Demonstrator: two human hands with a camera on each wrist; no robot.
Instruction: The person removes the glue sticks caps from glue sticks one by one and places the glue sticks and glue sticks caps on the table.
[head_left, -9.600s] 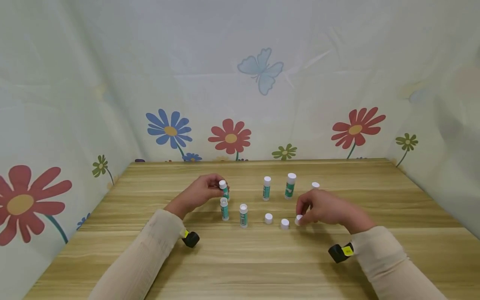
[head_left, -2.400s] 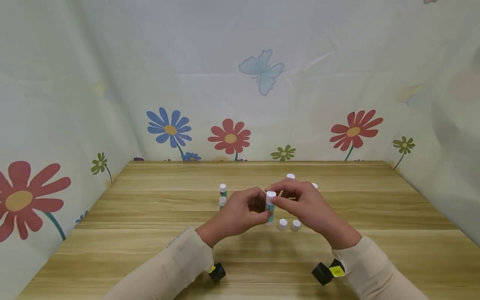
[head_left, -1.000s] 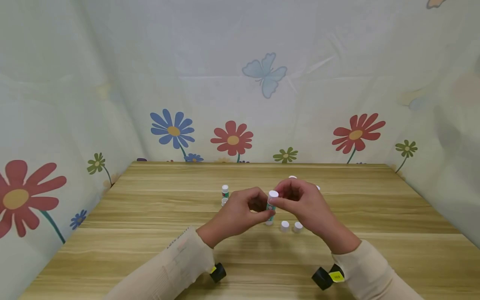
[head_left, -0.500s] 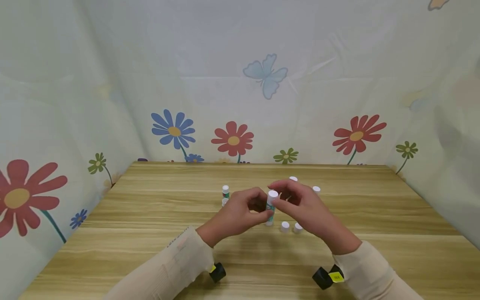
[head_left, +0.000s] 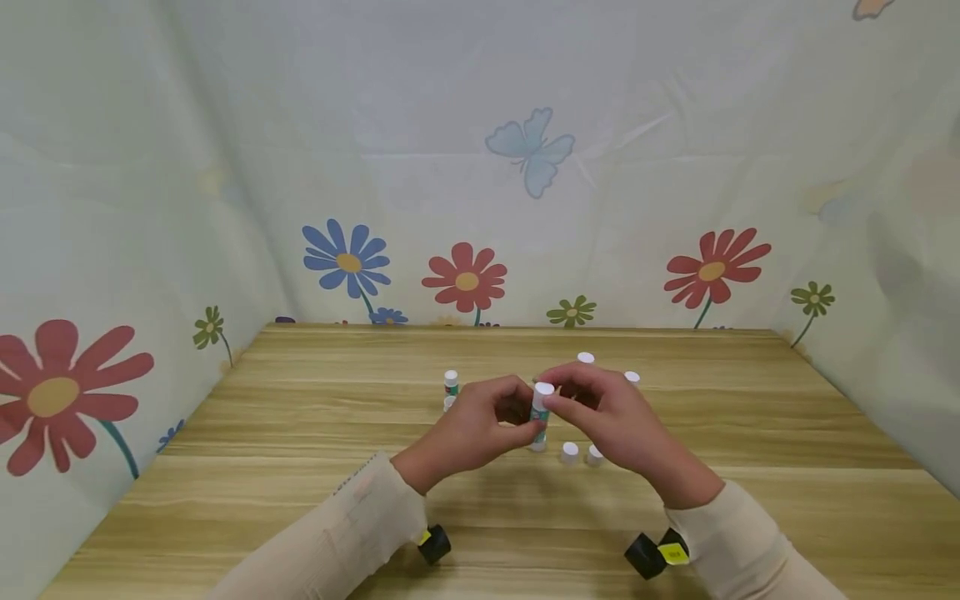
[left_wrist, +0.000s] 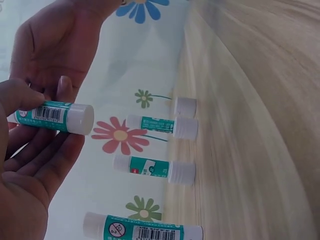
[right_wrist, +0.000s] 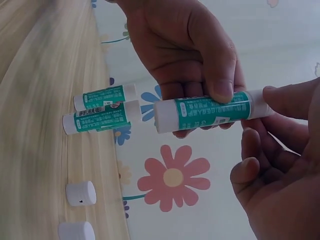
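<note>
Held upright between both hands is a glue stick (head_left: 538, 417) with a green label and white ends. My left hand (head_left: 476, 429) grips its labelled body between thumb and fingers. My right hand (head_left: 611, 417) pinches the white cap end at the top, as the right wrist view also shows on the glue stick (right_wrist: 210, 112). Just in front of the right hand, two loose white caps (head_left: 570, 452) stand on the table. Behind the left hand, two more glue sticks (right_wrist: 100, 115) stand close together, partly covered in the head view.
Beyond the right hand, further upright glue sticks (left_wrist: 150, 167) stand on the wooden table (head_left: 300, 517); the hands hide most of them in the head view. A flower-print curtain (head_left: 405, 192) hangs behind and at the sides.
Earlier my left hand held a far-left glue stick and my right hand a loose cap. Both hands have since met at one glue stick; over the last second they barely move.
</note>
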